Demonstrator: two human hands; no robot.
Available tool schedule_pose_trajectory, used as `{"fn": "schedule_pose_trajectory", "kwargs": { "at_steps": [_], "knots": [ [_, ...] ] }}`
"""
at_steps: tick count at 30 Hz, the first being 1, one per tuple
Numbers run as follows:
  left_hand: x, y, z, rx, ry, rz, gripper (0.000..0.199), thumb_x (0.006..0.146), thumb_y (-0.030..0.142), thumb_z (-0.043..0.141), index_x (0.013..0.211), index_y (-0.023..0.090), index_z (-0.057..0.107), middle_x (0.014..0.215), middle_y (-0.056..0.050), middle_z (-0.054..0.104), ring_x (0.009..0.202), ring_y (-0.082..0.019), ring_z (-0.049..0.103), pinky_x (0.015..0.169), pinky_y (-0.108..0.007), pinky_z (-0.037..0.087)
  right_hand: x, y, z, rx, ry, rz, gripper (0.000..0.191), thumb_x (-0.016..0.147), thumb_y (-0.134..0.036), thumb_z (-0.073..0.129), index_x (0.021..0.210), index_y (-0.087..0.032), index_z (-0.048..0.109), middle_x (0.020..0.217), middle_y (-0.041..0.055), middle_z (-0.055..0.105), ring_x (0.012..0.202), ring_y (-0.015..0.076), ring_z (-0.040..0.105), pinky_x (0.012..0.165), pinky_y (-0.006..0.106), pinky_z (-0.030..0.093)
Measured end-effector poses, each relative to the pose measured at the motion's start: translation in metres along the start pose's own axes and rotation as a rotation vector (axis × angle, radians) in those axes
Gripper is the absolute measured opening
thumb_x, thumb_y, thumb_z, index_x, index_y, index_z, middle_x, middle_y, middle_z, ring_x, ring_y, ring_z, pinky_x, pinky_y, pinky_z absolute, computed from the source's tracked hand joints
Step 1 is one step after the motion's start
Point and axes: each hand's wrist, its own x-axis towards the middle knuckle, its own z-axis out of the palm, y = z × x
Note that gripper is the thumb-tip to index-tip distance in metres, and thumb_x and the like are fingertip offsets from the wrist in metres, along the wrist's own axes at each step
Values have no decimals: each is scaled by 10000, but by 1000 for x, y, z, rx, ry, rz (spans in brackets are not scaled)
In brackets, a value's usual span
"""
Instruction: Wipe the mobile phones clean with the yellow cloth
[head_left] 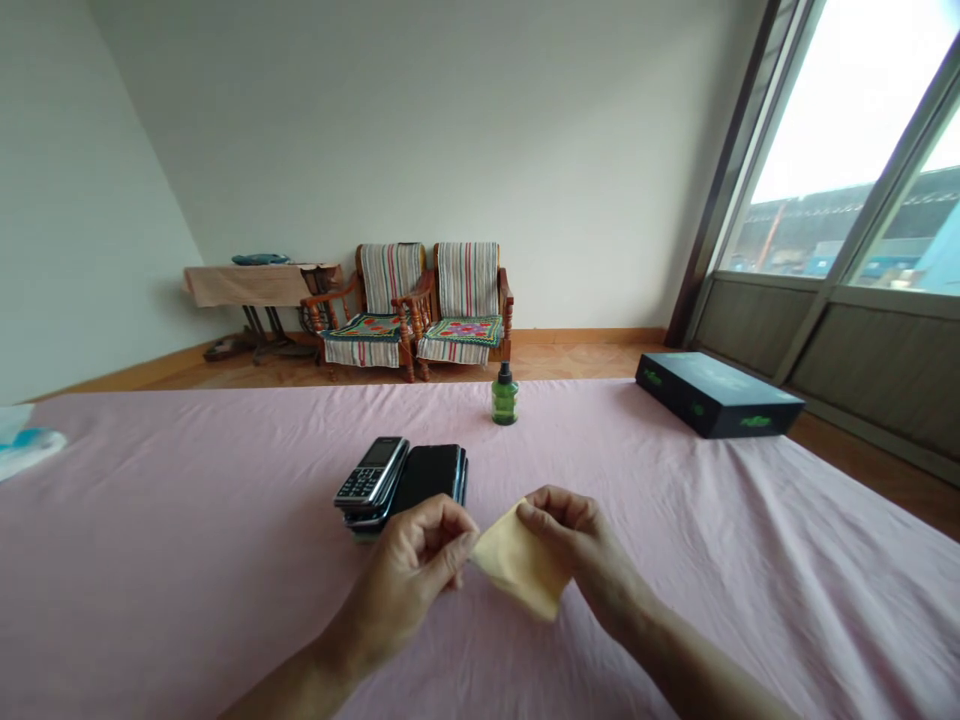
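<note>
A small yellow cloth (526,565) hangs between my two hands, above the pink sheet. My left hand (420,555) pinches its left corner between thumb and fingertips. Its upper right edge is gripped by my right hand (574,525), thumb on top and fingers behind. Just beyond my left hand lie two stacks of phones: a keypad phone (373,472) tops the left one, and a black smartphone (431,475) tops the right one. My left hand hides the near end of the right stack. Farther off stands a green bottle (505,398) with a black top, upright.
A flat black box (716,393) with green print lies at the far right of the pink sheet (225,600). A white and blue packet (26,440) sits at the left edge. Two wooden armchairs (465,300) and a cloth-covered table (247,285) stand by the wall.
</note>
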Motion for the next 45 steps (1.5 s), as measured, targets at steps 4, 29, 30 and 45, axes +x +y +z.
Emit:
{"fn": "schedule_pose_trajectory", "kwargs": {
  "at_steps": [4, 29, 30, 45],
  "knots": [
    [-1, -1, -1, -19, -19, 7, 311, 858, 452, 620, 863, 141, 618, 654, 22, 545, 576, -100, 498, 542, -187, 404, -2, 0, 4, 41, -32, 2, 375, 673, -485, 778, 702, -145, 623, 584, -16, 609, 488, 76, 514, 487, 191, 377],
    [-10, -4, 1, 245, -14, 188, 184, 886, 306, 589, 803, 159, 662, 724, -8, 541, 667, -133, 539, 607, -215, 418, -8, -1, 9, 42, -20, -43, 385, 667, -523, 773, 784, -168, 685, 658, 11, 646, 561, 119, 578, 548, 229, 445],
    [-11, -3, 1, 200, -19, 174, 197, 886, 317, 590, 785, 157, 643, 708, -1, 529, 650, -126, 527, 596, -211, 414, -8, 1, 9, 23, -19, -36, 394, 688, -538, 752, 807, -167, 692, 647, 5, 631, 556, 113, 566, 543, 222, 434],
    [-15, -3, 0, -110, -14, 8, 320, 898, 462, 583, 802, 163, 525, 619, 50, 471, 511, -73, 460, 472, -155, 402, -18, 2, 22, 66, -333, -40, 348, 765, -456, 730, 955, -172, 664, 809, 30, 692, 723, 135, 642, 668, 228, 463]
  ]
}}
